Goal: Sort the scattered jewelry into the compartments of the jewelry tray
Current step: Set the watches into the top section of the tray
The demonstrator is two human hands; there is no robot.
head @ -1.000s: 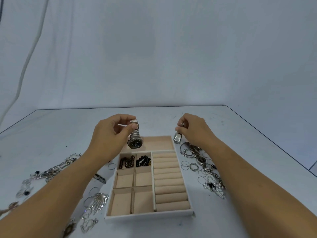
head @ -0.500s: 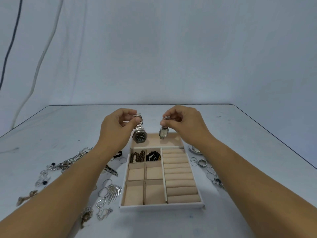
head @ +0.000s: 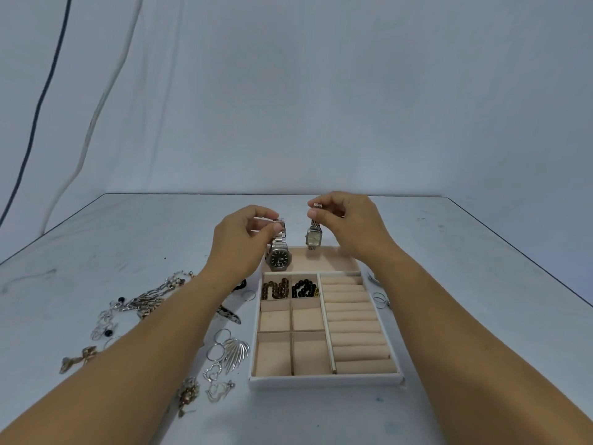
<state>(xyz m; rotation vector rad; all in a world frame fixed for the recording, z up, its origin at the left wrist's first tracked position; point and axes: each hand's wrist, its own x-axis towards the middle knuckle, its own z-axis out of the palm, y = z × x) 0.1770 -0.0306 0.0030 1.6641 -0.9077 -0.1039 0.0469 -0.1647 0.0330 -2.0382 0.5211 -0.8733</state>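
A beige jewelry tray (head: 324, 380) with a white rim lies in front of me. My left hand (head: 239, 240) pinches the strap of a round silver watch (head: 278, 256) with a dark dial, which hangs over the tray's long back compartment. My right hand (head: 348, 224) pinches the strap of a small square silver watch (head: 313, 237), dangling over the same compartment. A brown bead bracelet (head: 275, 289) and a black bead bracelet (head: 305, 288) fill two small back compartments. The other small compartments and the ring rolls (head: 356, 326) hold nothing.
Silver necklaces and earrings (head: 141, 303) are scattered left of the tray, with hoops and a leaf-shaped piece (head: 232, 351) near its front left corner. A few rings (head: 380, 298) lie to the tray's right, partly hidden by my right arm. The table's right edge (head: 526, 255) runs diagonally.
My right hand has carried the square watch left from the pile on the right, over the tray's back compartment. My left hand has kept the round watch above that compartment's left end.
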